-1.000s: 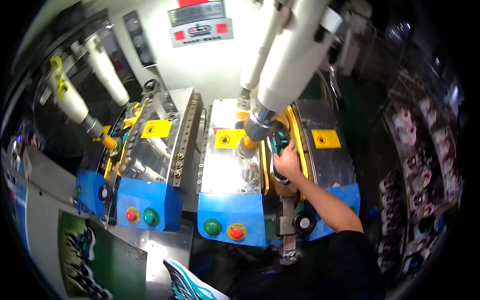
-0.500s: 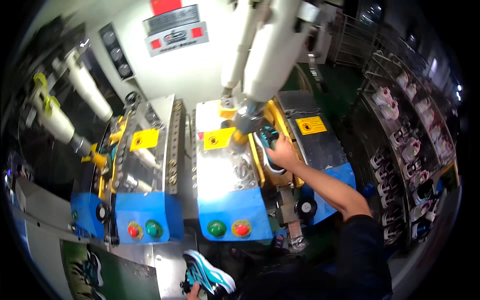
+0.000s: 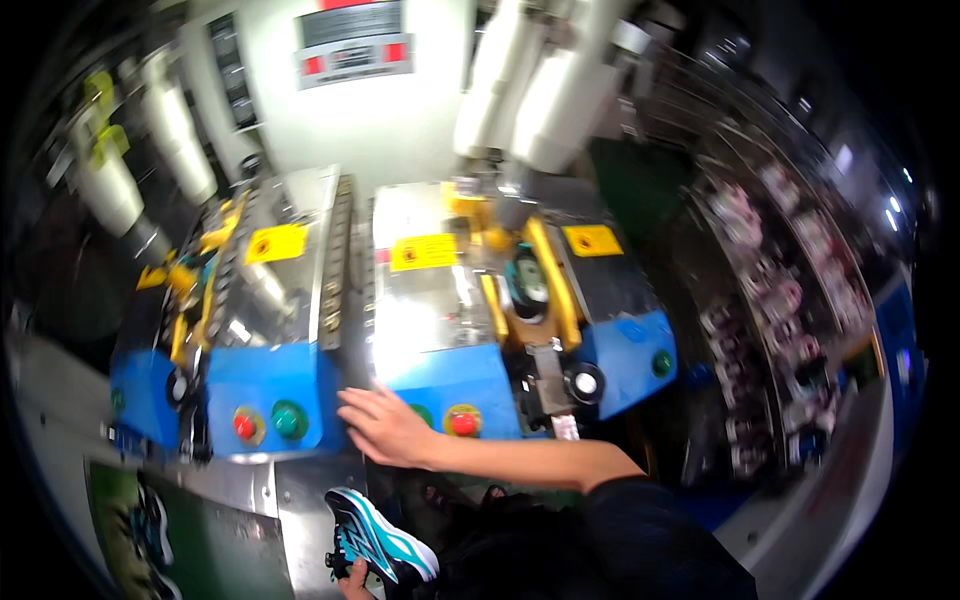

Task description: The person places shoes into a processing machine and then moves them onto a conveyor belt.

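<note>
Low in the picture my left hand (image 3: 357,581) grips a black, teal and white sneaker (image 3: 385,545), its patterned sole facing up. My right hand (image 3: 388,428) reaches across to the left with fingers apart and nothing in it. It hovers before the blue front panel (image 3: 440,375) of the middle press machine, close to a green button (image 3: 421,413) and left of a red button (image 3: 462,421). Another dark sneaker (image 3: 527,285) sits in that machine between two yellow side plates, below a white cylinder (image 3: 565,100).
At left stands a second machine with a blue panel (image 3: 265,395) carrying a red button (image 3: 245,425) and a green button (image 3: 289,420). A shelf rack (image 3: 770,270) full of sneakers fills the right side. More shoes (image 3: 150,525) lie on a green surface at lower left.
My right hand has left the sneaker in the machine and swung left and toward me, to the front panel. The left hand keeps its sneaker. The whole view has shifted slightly.
</note>
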Tool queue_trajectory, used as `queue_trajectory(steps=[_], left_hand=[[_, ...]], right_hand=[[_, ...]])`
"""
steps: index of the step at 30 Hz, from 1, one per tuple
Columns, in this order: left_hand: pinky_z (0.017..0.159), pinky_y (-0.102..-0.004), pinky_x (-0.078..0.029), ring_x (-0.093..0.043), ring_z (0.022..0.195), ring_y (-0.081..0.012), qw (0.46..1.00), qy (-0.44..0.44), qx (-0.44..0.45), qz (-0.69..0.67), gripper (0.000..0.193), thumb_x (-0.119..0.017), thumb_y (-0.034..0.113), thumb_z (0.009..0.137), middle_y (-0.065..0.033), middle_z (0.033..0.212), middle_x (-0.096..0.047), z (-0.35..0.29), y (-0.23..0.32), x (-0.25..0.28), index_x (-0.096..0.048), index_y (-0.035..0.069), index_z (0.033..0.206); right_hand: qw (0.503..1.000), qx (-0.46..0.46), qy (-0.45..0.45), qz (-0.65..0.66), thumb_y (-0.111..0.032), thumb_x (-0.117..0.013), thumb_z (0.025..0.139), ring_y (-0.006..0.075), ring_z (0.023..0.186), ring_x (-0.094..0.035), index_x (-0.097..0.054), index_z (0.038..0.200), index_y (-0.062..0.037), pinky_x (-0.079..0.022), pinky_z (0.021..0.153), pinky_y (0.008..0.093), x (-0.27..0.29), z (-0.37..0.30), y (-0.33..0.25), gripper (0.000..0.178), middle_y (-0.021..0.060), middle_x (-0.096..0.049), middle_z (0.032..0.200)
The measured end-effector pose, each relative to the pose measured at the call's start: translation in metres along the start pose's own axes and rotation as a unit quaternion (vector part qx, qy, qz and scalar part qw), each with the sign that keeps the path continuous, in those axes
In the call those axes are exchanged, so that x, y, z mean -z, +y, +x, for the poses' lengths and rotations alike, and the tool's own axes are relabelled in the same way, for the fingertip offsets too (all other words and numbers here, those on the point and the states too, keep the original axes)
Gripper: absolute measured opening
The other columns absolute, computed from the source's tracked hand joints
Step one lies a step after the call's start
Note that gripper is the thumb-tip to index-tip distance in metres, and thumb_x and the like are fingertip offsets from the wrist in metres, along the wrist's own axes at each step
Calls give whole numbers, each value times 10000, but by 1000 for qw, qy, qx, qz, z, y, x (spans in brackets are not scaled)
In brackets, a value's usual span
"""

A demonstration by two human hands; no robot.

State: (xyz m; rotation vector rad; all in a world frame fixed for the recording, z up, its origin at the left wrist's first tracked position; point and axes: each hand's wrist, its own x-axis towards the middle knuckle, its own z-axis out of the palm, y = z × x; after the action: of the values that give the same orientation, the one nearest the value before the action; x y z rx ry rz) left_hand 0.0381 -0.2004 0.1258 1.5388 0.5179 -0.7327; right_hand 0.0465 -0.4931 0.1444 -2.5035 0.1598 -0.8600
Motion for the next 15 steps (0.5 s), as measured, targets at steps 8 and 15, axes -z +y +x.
queue_trajectory(steps=[8, 15], left_hand=[[884, -373, -459, -549, 1049, -240, 980, 78, -148, -111, 611, -713, 35, 697, -140, 1145, -537, -31, -18, 61, -402, 14, 1223], [978, -391, -367, -444, 1168, -360, 930, 221, -274, 102, 954, -786, 196, 656, -249, 1269, -406, 67, -62, 136, -188, 6, 1375]], right_hand=[[887, -126, -143, 421, -65, -624, 795, 254, 857, -650, -624, 1022, -18, -513, 790, 317, -56, -160, -129, 232, 134, -651, 966], [871, -20, -306, 384, -59, -619, 804, 217, 791, -663, -660, 936, -30, -510, 711, 273, -59, -129, -222, 141, 120, -668, 861]])
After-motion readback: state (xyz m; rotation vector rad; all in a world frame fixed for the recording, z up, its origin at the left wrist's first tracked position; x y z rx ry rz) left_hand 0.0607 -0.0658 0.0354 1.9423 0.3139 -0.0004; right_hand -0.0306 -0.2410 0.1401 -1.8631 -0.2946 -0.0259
